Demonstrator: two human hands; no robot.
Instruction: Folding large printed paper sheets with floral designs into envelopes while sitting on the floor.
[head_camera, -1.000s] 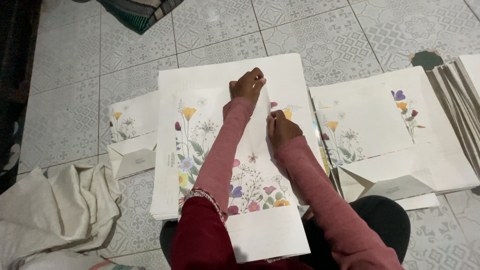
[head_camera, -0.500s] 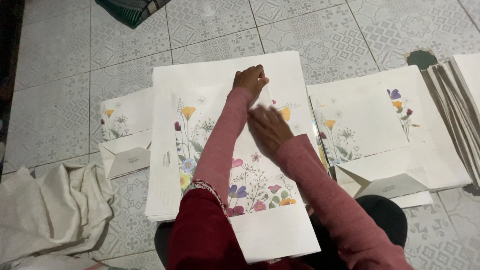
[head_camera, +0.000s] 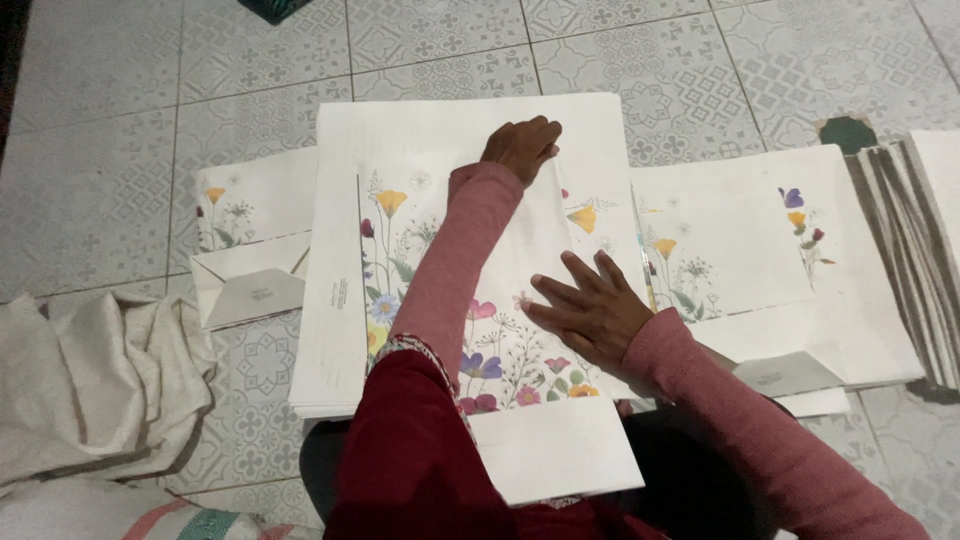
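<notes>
A flat paper bag printed with coloured flowers (head_camera: 420, 240) lies on top of a stack of white sheets (head_camera: 330, 340) on the tiled floor in front of me. My left hand (head_camera: 520, 148) presses down on the bag's far edge with fingers curled. Lower down, my right hand (head_camera: 590, 310) lies flat with fingers spread on the bag, over its flower print. Neither hand holds anything. The bag's plain white bottom flap (head_camera: 555, 450) points toward my lap.
More flowered bags lie flat to the right (head_camera: 740, 250) and to the left (head_camera: 240, 220). A thick pile of folded bags (head_camera: 915, 240) sits at the right edge. A crumpled white cloth (head_camera: 90, 390) lies at the lower left on the patterned tiles.
My right hand has slid from near the bag's top edge down toward me and opened flat. My left hand has stayed at the far edge.
</notes>
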